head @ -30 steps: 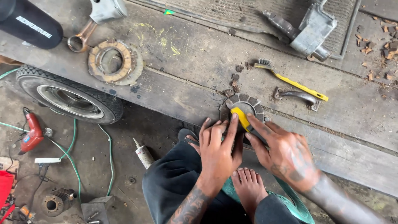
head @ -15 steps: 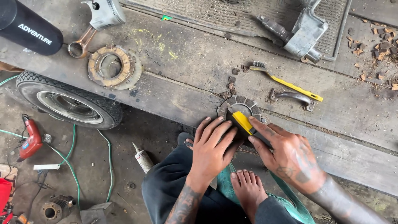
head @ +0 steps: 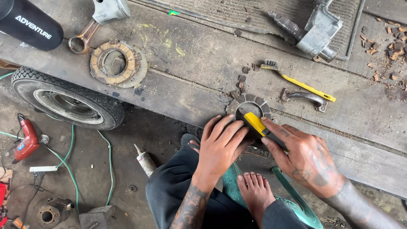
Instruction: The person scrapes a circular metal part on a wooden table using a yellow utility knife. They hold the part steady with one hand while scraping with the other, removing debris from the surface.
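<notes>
Left hand [head: 221,146] spread flat, pinning a friction disc [head: 250,108] on the plank worktop [head: 195,80], right hand [head: 306,159] gripping a yellow scraper [head: 257,123], mid-scrape; next stroke likely needs steady downward pressure.

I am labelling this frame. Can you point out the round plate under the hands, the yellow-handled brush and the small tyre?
round plate [head: 248,101], head view, on its far rim
yellow-handled brush [head: 305,87], head view, on mid handle
small tyre [head: 87,96], head view, on the tread
</notes>
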